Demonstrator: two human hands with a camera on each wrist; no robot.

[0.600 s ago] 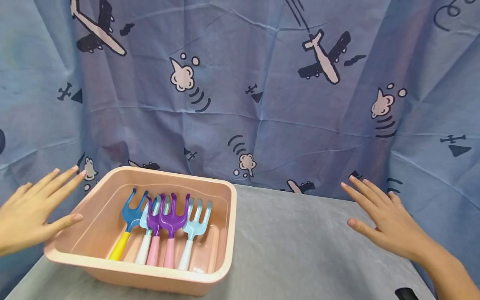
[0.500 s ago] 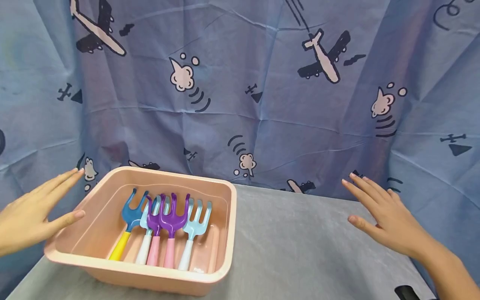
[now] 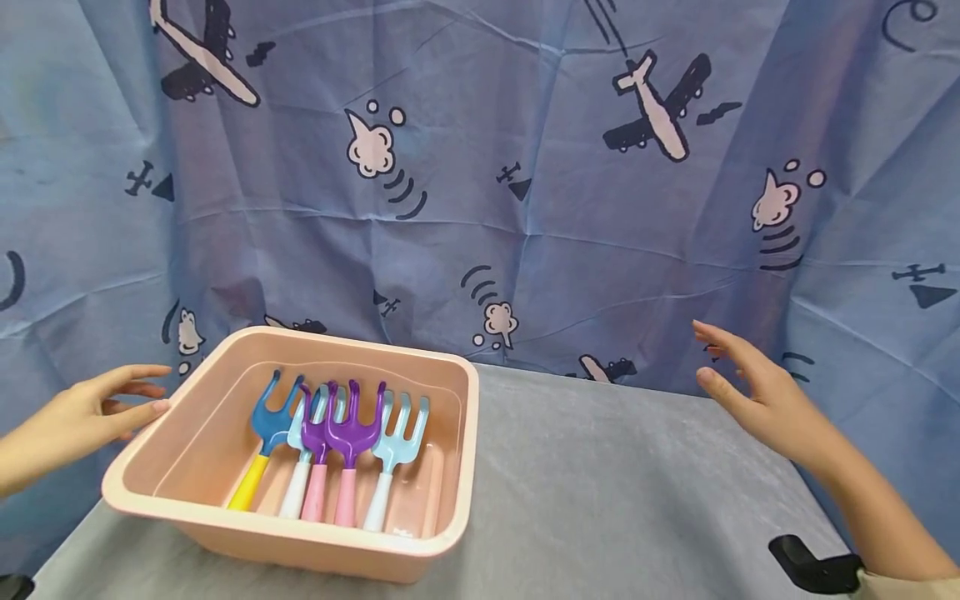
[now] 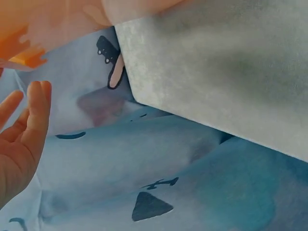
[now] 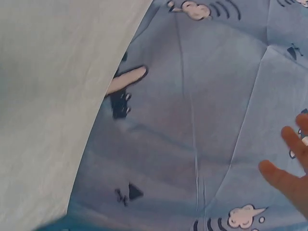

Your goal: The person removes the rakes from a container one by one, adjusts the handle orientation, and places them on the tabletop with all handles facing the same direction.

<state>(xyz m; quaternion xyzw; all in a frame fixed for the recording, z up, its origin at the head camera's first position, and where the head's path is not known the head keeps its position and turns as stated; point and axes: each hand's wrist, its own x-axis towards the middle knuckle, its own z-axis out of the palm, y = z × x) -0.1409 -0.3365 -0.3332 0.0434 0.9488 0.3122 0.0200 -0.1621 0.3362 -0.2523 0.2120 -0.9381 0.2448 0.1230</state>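
Note:
In the head view, a peach plastic basin (image 3: 288, 533) sits on the left part of the table. Several small garden forks lie side by side inside it: a blue fork with a yellow handle (image 3: 248, 483), purple forks with pink handles (image 3: 352, 433) and light blue forks with white handles (image 3: 400, 448). My left hand (image 3: 82, 421) is at the basin's left rim, thumb tip close to the edge, fingers loosely bent around nothing. Far to the right, my right hand (image 3: 765, 404) hovers over the table with thumb and fingers apart, holding nothing.
A grey cloth-covered table (image 3: 600, 483) extends to the right of the basin. Behind it hangs a blue curtain (image 3: 450, 167) printed with airplanes and clouds. A black wrist mount (image 3: 817, 568) shows by the right sleeve.
Both hands have turned from palm-down to side-on, their fingers bending more. The left hand has dropped slightly toward the basin's rim. The head view has shifted a little; the forks keep their places.

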